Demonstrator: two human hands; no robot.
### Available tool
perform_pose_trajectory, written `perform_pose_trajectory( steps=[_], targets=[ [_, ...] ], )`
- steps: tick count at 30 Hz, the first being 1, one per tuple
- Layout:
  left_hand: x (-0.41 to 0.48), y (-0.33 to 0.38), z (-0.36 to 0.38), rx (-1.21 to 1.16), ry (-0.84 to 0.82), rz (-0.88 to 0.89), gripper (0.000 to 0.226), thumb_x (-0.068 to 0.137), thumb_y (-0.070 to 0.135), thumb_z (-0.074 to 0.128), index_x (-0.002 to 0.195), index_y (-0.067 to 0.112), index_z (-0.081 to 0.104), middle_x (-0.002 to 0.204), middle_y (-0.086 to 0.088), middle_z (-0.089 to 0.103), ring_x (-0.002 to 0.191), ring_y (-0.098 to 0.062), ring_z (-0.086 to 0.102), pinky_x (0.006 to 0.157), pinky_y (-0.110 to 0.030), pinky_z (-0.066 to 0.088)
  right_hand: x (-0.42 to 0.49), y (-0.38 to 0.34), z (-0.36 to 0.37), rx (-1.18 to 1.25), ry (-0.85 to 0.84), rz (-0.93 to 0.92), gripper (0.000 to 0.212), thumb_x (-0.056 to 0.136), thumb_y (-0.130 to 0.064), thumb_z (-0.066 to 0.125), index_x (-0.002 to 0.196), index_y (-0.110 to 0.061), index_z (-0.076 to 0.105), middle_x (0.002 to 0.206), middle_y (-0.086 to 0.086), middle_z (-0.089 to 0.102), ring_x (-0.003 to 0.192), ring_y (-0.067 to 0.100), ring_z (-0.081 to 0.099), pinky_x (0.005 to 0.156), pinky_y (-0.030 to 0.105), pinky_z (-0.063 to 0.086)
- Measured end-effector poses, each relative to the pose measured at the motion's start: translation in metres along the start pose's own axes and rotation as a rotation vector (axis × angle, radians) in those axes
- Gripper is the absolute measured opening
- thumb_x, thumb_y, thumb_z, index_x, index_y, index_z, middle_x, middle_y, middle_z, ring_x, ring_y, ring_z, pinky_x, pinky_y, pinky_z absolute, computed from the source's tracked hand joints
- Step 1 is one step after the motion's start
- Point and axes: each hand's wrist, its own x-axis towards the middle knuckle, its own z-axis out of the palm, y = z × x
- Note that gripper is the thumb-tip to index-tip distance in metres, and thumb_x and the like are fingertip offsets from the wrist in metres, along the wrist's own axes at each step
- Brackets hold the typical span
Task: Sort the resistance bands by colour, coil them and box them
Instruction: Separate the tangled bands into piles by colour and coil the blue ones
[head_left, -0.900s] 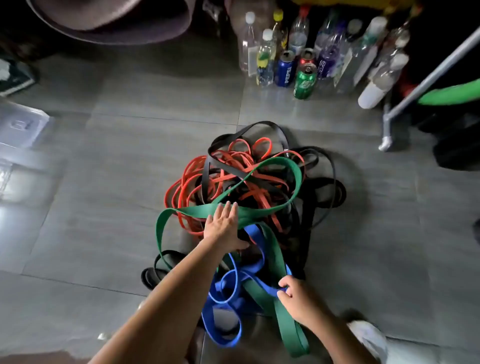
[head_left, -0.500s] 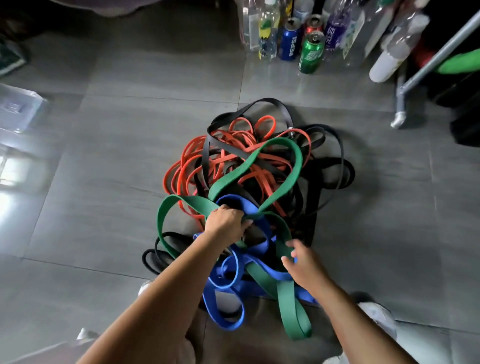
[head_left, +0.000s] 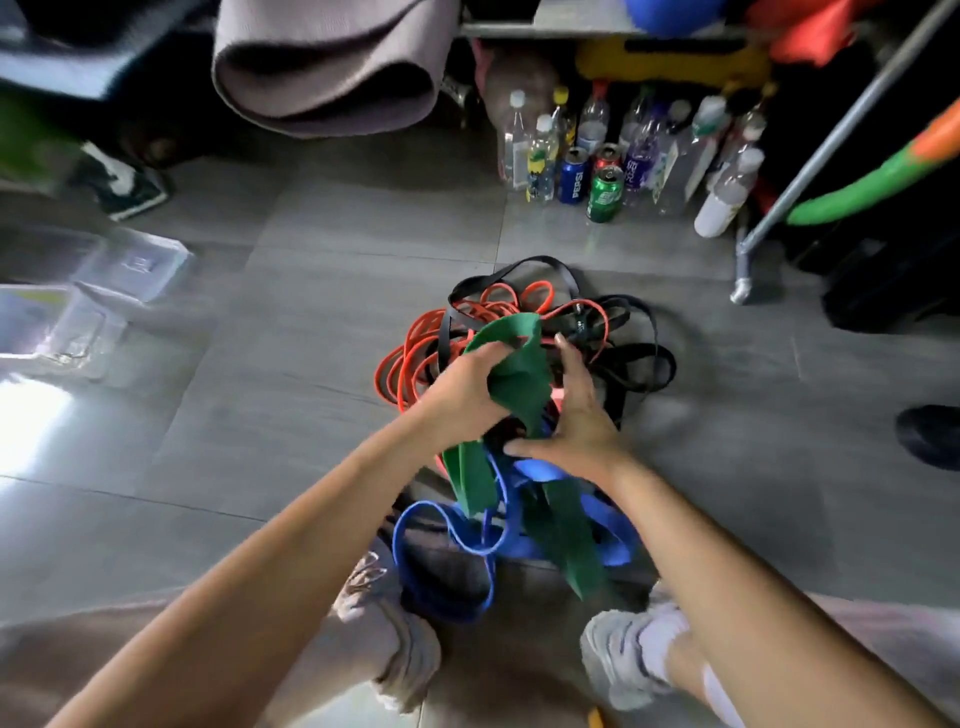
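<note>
A tangled heap of resistance bands lies on the grey tile floor. Thin orange bands are on its left, black bands on its right and back, and blue bands at the front. A wide green band is lifted above the heap. My left hand grips its bunched upper part. My right hand holds the same band just to the right, with its fingers stretched up and its thumb across the strap. The band's lower loops hang down over the blue bands.
Clear plastic boxes and lids lie on the floor at left. Bottles and cans stand behind the heap. A metal rack leg is at right, and a rolled mat hangs above. My shoes are near the heap's front.
Both hands have come together and raised the green band off the heap. My left hand bunched up its upper loop, and my right hand moved up from the lower strap.
</note>
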Motion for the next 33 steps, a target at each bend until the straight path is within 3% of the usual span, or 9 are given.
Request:
perform_pose_trajectory(
  steps=[2, 4, 8, 14, 17, 21, 24, 27, 33],
  targets=[
    [-0.008, 0.031, -0.022, -0.027, 0.017, 0.065, 0.036, 0.075, -0.002, 0.066, 0.108, 0.011, 0.060, 0.089, 0.004, 0.059, 0.085, -0.014, 0.057, 0.070, -0.011, 0.044, -0.005, -0.028, -0.008, 0.227, -0.043, -0.017, 0.123, 0.057, -0.015, 0.089, 0.146, -0.039, 0.007, 0.140, -0.003, 0.045, 0.113, 0.007, 0.055, 0.097, 0.017, 0.044],
    [-0.014, 0.055, -0.042, -0.076, 0.031, 0.090, 0.035, 0.073, -0.005, 0.063, 0.105, 0.007, 0.058, 0.092, -0.006, 0.063, 0.086, -0.022, 0.060, 0.077, -0.026, 0.050, -0.004, -0.052, -0.011, 0.281, -0.030, -0.087, 0.103, 0.049, -0.018, 0.090, 0.132, -0.041, 0.033, 0.121, -0.001, 0.060, 0.101, 0.010, 0.063, 0.092, 0.033, 0.052],
    [-0.029, 0.085, -0.070, -0.237, 0.100, 0.054, 0.053, 0.064, 0.006, 0.061, 0.116, 0.003, 0.055, 0.106, -0.015, 0.065, 0.097, -0.029, 0.063, 0.083, -0.039, 0.054, -0.009, -0.101, -0.012, 0.318, 0.061, -0.160, 0.094, 0.044, -0.030, 0.089, 0.124, -0.003, 0.046, 0.104, 0.004, 0.063, 0.094, 0.007, 0.063, 0.082, 0.024, 0.051],
    [-0.053, 0.115, -0.098, -0.112, 0.258, 0.075, 0.042, 0.069, 0.021, 0.068, 0.106, 0.007, 0.053, 0.100, -0.008, 0.054, 0.091, -0.022, 0.054, 0.075, -0.033, 0.049, -0.029, -0.147, -0.026, 0.446, 0.261, -0.165, 0.042, 0.070, 0.006, 0.076, 0.109, 0.001, 0.060, 0.082, -0.004, 0.066, 0.065, -0.005, 0.064, 0.062, 0.014, 0.051],
    [-0.064, 0.111, -0.108, -0.136, 0.280, 0.093, 0.071, 0.050, 0.045, 0.070, 0.112, 0.016, 0.051, 0.116, -0.008, 0.052, 0.107, -0.022, 0.054, 0.083, -0.031, 0.050, -0.040, -0.167, -0.035, 0.511, 0.274, -0.179, 0.033, 0.073, 0.010, 0.072, 0.103, 0.001, 0.061, 0.076, -0.006, 0.065, 0.059, -0.005, 0.063, 0.055, 0.012, 0.048],
    [-0.088, 0.069, -0.092, -0.390, 0.079, 0.050, 0.144, 0.032, 0.062, 0.087, 0.148, 0.017, 0.013, 0.135, 0.008, 0.035, 0.126, -0.009, 0.039, 0.105, -0.032, 0.039, -0.044, -0.193, -0.039, 0.555, 0.348, -0.159, 0.017, 0.075, -0.011, 0.077, 0.089, -0.012, 0.067, 0.081, -0.001, 0.069, 0.070, 0.010, 0.067, 0.063, 0.025, 0.051],
    [-0.096, 0.038, -0.058, -0.316, 0.121, 0.122, 0.109, 0.060, 0.014, 0.088, 0.142, 0.017, 0.016, 0.124, 0.018, 0.038, 0.114, 0.014, 0.042, 0.098, -0.012, 0.038, -0.037, -0.219, -0.034, 0.533, 0.381, -0.154, 0.024, 0.071, -0.016, 0.081, 0.090, -0.012, 0.068, 0.079, -0.003, 0.067, 0.071, 0.009, 0.064, 0.064, 0.018, 0.052],
    [-0.087, 0.041, -0.041, -0.542, 0.335, 0.001, 0.087, 0.061, 0.016, 0.088, 0.127, 0.020, 0.031, 0.109, 0.012, 0.055, 0.100, 0.000, 0.058, 0.081, -0.018, 0.048, -0.033, -0.240, -0.024, 0.493, 0.355, -0.172, 0.026, 0.071, -0.015, 0.080, 0.093, -0.011, 0.068, 0.074, -0.008, 0.064, 0.062, 0.000, 0.058, 0.056, 0.015, 0.046],
    [-0.060, 0.049, -0.069, -0.570, 0.583, -0.142, 0.018, 0.083, 0.008, 0.066, 0.092, 0.019, 0.055, 0.084, 0.002, 0.062, 0.082, -0.019, 0.059, 0.070, -0.026, 0.051, -0.013, -0.246, -0.035, 0.523, 0.309, -0.036, 0.050, 0.068, -0.024, 0.083, 0.109, -0.008, 0.059, 0.104, 0.004, 0.066, 0.090, 0.018, 0.064, 0.080, 0.030, 0.055]
  ],
)
